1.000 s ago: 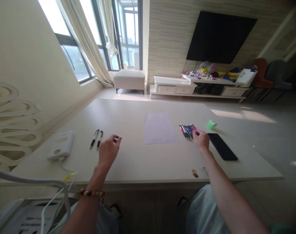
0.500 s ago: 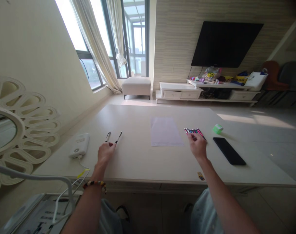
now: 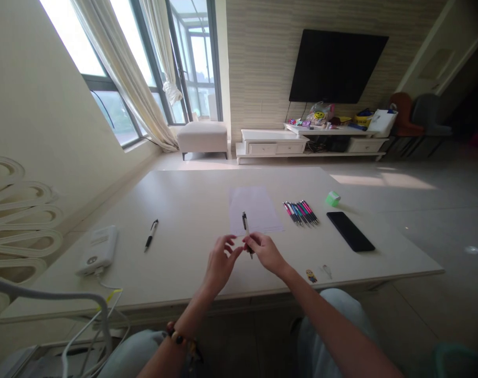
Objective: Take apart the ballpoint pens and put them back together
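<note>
My right hand (image 3: 265, 253) pinches a black and white pen (image 3: 245, 223), held upright and a little tilted in front of me. Close beside it, my left hand (image 3: 220, 263) has its fingers curved and apart, with nothing visible in them. Behind the pen lies a white sheet of paper (image 3: 256, 202). A second black and white pen (image 3: 151, 235) rests on the table at the left. To the right of the paper, several colourful pens (image 3: 300, 213) lie side by side in a row.
Beyond the pens, a black phone (image 3: 350, 231) and a small green and white object (image 3: 333, 198) are on the white table (image 3: 176, 205). A white device (image 3: 99, 249) with a cable stands at the left. Near the front edge is a small cartoon sticker (image 3: 311, 275).
One pen has left the table's left side and is now in my right hand. My right hand moved left from the colourful pens; my left hand moved right to meet it. The view shifted.
</note>
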Demonstrator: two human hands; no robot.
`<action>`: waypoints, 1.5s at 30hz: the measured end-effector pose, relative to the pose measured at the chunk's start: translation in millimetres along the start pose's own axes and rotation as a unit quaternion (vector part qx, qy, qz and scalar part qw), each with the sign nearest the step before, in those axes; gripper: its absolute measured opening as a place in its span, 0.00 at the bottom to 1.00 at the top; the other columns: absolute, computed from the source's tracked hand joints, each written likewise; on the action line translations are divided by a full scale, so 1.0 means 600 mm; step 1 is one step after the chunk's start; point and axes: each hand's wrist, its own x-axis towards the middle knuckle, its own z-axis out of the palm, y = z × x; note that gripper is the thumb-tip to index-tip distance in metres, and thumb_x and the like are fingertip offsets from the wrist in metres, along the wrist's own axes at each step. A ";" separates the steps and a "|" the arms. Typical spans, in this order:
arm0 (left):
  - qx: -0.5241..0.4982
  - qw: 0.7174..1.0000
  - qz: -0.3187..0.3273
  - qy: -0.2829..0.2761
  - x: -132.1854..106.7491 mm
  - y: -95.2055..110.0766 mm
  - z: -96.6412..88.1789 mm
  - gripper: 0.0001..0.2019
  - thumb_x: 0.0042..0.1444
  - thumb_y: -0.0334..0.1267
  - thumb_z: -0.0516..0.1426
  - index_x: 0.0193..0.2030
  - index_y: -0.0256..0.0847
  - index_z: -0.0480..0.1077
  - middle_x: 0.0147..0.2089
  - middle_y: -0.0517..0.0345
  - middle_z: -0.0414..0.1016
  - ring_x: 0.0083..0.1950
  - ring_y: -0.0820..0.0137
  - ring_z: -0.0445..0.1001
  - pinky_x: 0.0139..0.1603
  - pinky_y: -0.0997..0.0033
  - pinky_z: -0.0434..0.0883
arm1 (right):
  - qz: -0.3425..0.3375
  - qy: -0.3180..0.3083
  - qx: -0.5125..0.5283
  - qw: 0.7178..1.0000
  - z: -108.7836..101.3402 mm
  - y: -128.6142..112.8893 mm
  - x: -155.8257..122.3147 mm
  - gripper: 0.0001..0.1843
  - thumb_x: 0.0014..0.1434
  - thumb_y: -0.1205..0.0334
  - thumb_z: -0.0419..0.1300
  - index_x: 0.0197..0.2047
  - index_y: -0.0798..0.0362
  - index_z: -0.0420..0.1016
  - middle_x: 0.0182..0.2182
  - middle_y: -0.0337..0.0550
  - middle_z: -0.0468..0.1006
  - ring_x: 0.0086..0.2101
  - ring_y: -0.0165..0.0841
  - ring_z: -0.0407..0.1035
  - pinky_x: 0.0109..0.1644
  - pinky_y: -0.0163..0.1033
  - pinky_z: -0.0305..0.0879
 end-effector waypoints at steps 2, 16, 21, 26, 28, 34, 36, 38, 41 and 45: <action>0.157 0.976 0.125 0.081 0.002 0.002 -0.012 0.17 0.56 0.42 0.55 0.52 0.44 0.66 0.52 0.47 0.69 0.51 0.61 0.67 0.50 0.58 0.65 | 0.016 -0.034 -0.015 0.999 -0.010 -0.001 -0.002 0.20 0.57 0.47 0.54 0.33 0.57 0.75 0.19 0.36 0.65 0.22 0.26 0.57 0.26 0.33 0.53; 0.323 0.914 0.238 -0.066 0.003 -0.005 -0.033 0.11 0.57 0.25 0.48 0.36 0.41 0.69 0.33 0.58 0.71 0.37 0.69 0.67 0.41 0.66 0.61 | 0.127 -0.197 0.122 0.964 0.002 -0.005 -0.016 0.21 0.57 0.43 0.52 0.27 0.54 0.67 0.13 0.28 0.49 0.16 0.24 0.42 0.22 0.33 0.43; 0.314 0.921 0.215 -0.083 0.002 -0.011 -0.034 0.12 0.57 0.24 0.47 0.36 0.41 0.68 0.34 0.57 0.72 0.38 0.69 0.67 0.39 0.68 0.60 | -0.052 -0.083 -0.149 0.984 0.002 -0.009 -0.024 0.19 0.58 0.46 0.53 0.32 0.53 0.74 0.25 0.41 0.73 0.27 0.30 0.62 0.33 0.35 0.54; 0.315 0.921 0.221 -0.066 0.003 -0.017 -0.035 0.10 0.59 0.28 0.47 0.39 0.41 0.69 0.35 0.56 0.71 0.38 0.69 0.67 0.41 0.67 0.61 | 0.007 -0.097 -0.083 0.992 0.001 0.003 -0.015 0.22 0.58 0.45 0.51 0.31 0.56 0.75 0.19 0.38 0.69 0.22 0.27 0.62 0.28 0.33 0.58; 0.315 0.923 0.215 -0.053 0.004 -0.018 -0.035 0.10 0.59 0.28 0.47 0.40 0.41 0.69 0.35 0.56 0.72 0.38 0.68 0.67 0.41 0.66 0.61 | 0.000 -0.072 -0.044 0.996 0.003 0.006 -0.012 0.19 0.53 0.46 0.58 0.35 0.55 0.74 0.24 0.39 0.73 0.24 0.28 0.65 0.29 0.33 0.59; 0.316 0.924 0.210 -0.040 0.004 -0.017 -0.036 0.10 0.61 0.31 0.47 0.40 0.41 0.69 0.35 0.56 0.72 0.38 0.67 0.68 0.41 0.66 0.61 | 0.038 -0.083 0.046 0.995 0.007 0.007 -0.009 0.21 0.52 0.45 0.58 0.34 0.56 0.72 0.21 0.38 0.71 0.17 0.25 0.63 0.21 0.31 0.57; 0.318 0.924 0.208 -0.038 0.004 -0.018 -0.035 0.10 0.61 0.31 0.47 0.40 0.41 0.68 0.35 0.56 0.72 0.38 0.67 0.68 0.41 0.66 0.61 | 0.045 -0.080 0.055 0.994 0.007 0.009 -0.008 0.21 0.51 0.45 0.59 0.35 0.56 0.72 0.22 0.39 0.72 0.17 0.25 0.64 0.19 0.31 0.56; 0.320 0.923 0.209 -0.044 0.003 -0.018 -0.035 0.10 0.61 0.31 0.47 0.41 0.42 0.68 0.35 0.56 0.72 0.39 0.67 0.68 0.41 0.66 0.61 | 0.059 -0.090 0.060 0.992 0.007 0.010 -0.006 0.21 0.53 0.45 0.57 0.33 0.57 0.71 0.20 0.38 0.71 0.16 0.25 0.63 0.18 0.30 0.54; 0.323 0.922 0.209 -0.048 0.003 -0.018 -0.034 0.09 0.61 0.31 0.47 0.40 0.42 0.68 0.35 0.56 0.72 0.39 0.67 0.68 0.41 0.66 0.61 | 0.048 -0.063 0.062 0.995 0.007 0.011 -0.005 0.20 0.48 0.47 0.62 0.35 0.56 0.70 0.24 0.39 0.72 0.18 0.25 0.66 0.19 0.30 0.57; 0.326 0.921 0.207 -0.047 0.004 -0.018 -0.033 0.10 0.61 0.31 0.47 0.40 0.41 0.68 0.35 0.56 0.72 0.39 0.67 0.67 0.41 0.66 0.60 | 0.059 -0.085 0.063 0.993 0.007 0.011 -0.004 0.21 0.52 0.45 0.58 0.35 0.57 0.71 0.23 0.40 0.73 0.17 0.25 0.65 0.19 0.30 0.57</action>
